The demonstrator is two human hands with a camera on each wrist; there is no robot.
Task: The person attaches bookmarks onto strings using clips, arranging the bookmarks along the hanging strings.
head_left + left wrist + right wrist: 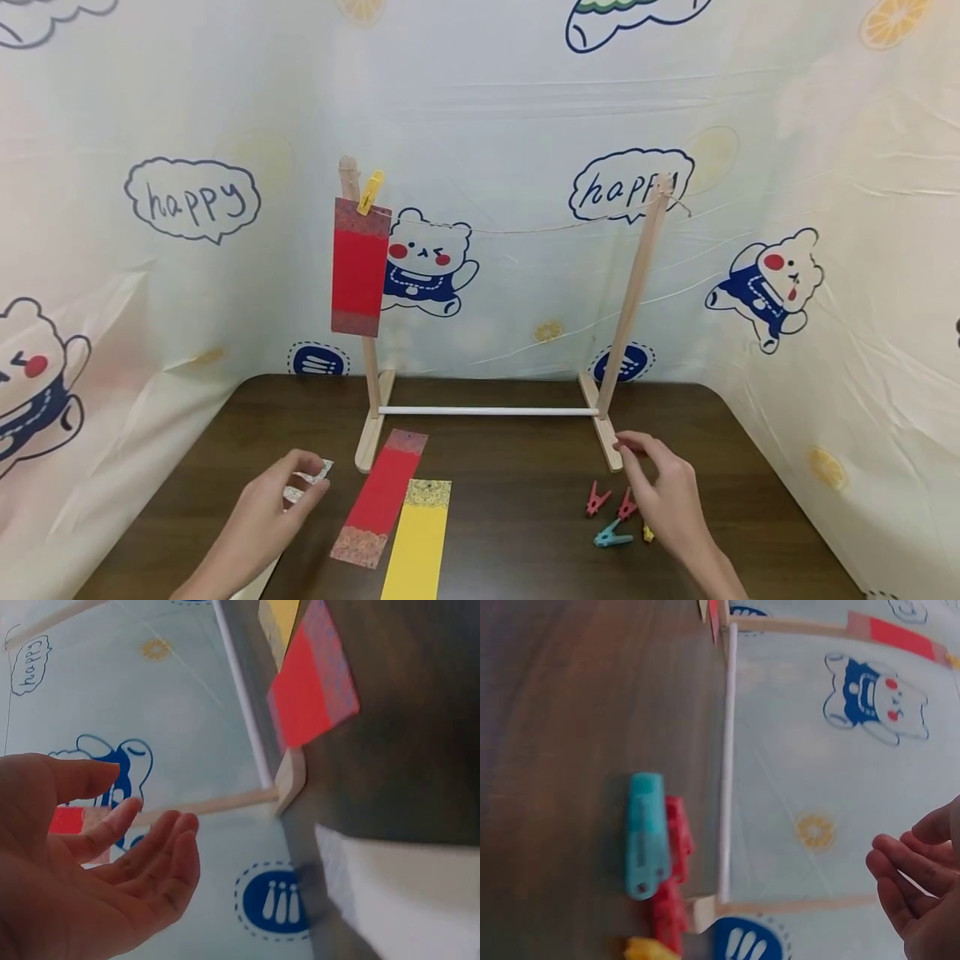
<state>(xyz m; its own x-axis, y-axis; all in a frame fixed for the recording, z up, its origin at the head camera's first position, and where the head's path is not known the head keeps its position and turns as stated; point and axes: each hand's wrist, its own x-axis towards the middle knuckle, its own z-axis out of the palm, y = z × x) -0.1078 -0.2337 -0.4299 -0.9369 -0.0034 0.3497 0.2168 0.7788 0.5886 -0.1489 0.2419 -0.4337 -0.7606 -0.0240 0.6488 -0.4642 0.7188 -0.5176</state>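
Red paper strip (381,497) lies, in the head view, beside a yellow paper strip (417,542) on a dark brown table (517,492) before pale printed cloth (495,125); likely light, bendable, best pinched by an edge. Left wrist: empty left hand (105,862), thumb off curved fingers. Right wrist: empty right hand (924,881), fingers loosely bent.

head view: yellow card (417,542) cut at bottom; yellow clip (648,533) partly behind right grip (667,498); white card (292,495) partly behind left grip (262,512).
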